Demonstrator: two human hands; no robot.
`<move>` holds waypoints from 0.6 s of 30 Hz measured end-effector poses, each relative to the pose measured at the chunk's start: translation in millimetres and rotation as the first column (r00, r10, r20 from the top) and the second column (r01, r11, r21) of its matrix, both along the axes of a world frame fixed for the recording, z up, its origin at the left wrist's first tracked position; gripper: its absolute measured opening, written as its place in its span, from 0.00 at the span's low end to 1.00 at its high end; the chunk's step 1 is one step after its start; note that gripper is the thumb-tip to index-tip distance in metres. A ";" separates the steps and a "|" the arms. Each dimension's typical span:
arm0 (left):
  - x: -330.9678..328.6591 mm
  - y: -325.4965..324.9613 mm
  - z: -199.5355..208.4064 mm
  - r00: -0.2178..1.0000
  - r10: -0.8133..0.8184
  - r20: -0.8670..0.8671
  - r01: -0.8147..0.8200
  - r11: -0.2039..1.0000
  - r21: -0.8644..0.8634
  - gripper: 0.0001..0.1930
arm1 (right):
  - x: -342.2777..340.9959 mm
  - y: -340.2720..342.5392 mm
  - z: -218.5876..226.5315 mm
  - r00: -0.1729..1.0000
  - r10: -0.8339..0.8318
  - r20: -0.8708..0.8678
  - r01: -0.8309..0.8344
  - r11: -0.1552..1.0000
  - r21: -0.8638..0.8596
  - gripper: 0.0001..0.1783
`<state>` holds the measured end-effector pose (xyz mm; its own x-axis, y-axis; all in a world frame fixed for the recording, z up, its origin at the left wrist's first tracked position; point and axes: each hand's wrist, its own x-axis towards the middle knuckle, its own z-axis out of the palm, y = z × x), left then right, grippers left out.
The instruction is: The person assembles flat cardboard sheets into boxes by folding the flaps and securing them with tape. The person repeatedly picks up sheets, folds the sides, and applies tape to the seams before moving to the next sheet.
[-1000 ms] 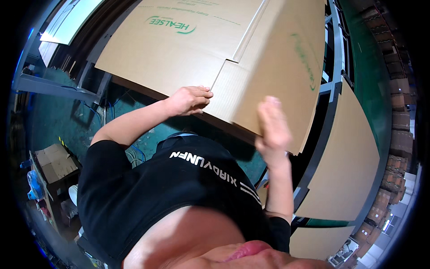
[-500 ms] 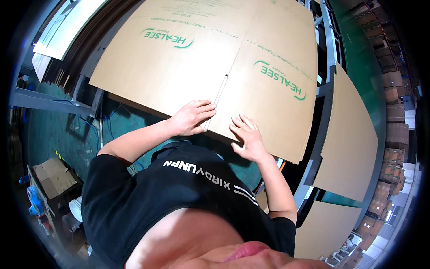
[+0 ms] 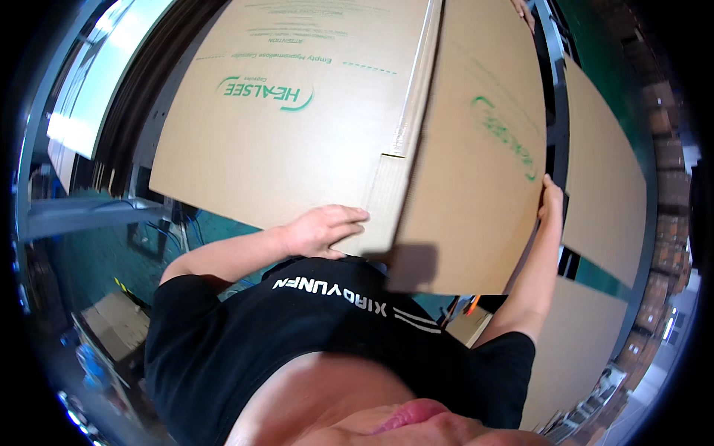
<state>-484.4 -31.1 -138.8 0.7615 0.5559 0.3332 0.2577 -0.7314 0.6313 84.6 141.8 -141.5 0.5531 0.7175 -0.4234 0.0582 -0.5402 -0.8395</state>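
In front of me lies a large flattened brown cardboard carton (image 3: 275,149) with green print. Its right-hand panel (image 3: 476,193) is raised and tilted, with a gap and a shadow along the seam between the two parts. My left hand (image 3: 324,230) rests on the near edge of the left part beside the seam, fingers stretched out and thumb lower. At the far right my right hand (image 3: 550,199) holds the outer edge of the raised panel; some of its fingers are hidden behind the board. Another person's hand (image 3: 523,12) touches the same panel's far right edge.
Brown cardboard sheets (image 3: 606,171) lie to the right beyond a dark metal frame. To the left stand a stack of board edges (image 3: 141,97) and a grey metal beam (image 3: 82,217). A small table with a cardboard box (image 3: 115,323) is at the lower left.
My right hand has moved from the board's near middle to its right edge. The right panel has lifted and tilted, opening a gap at the seam. Another person's hand has appeared at the top.
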 end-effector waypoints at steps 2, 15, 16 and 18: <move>7.4 1.7 -18.0 0.996 -0.051 0.073 0.054 0.998 -0.032 0.21 | 0.5 1.7 12.0 0.994 -0.023 -0.110 0.016 0.998 -0.061 0.26; -2.5 -1.7 -74.9 0.883 -0.227 0.410 0.453 0.636 -0.624 0.19 | -23.3 -8.4 31.3 0.988 -0.147 -0.044 0.140 0.980 -0.142 0.31; -5.1 2.5 -65.1 0.892 -0.221 0.394 0.441 0.617 -0.652 0.18 | -25.0 -11.6 28.4 0.991 -0.131 -0.032 0.126 0.982 -0.138 0.32; 0.9 -18.0 -89.9 0.848 -0.141 0.511 0.513 0.462 -0.724 0.17 | -38.0 -0.9 35.9 0.989 -0.138 -0.061 0.125 0.976 -0.181 0.33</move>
<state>-483.5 -49.1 -228.7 0.8864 0.4408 0.1415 -0.2412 0.1788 0.9539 46.6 140.9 -105.5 0.6010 0.5511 -0.5789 -0.0807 -0.6787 -0.7299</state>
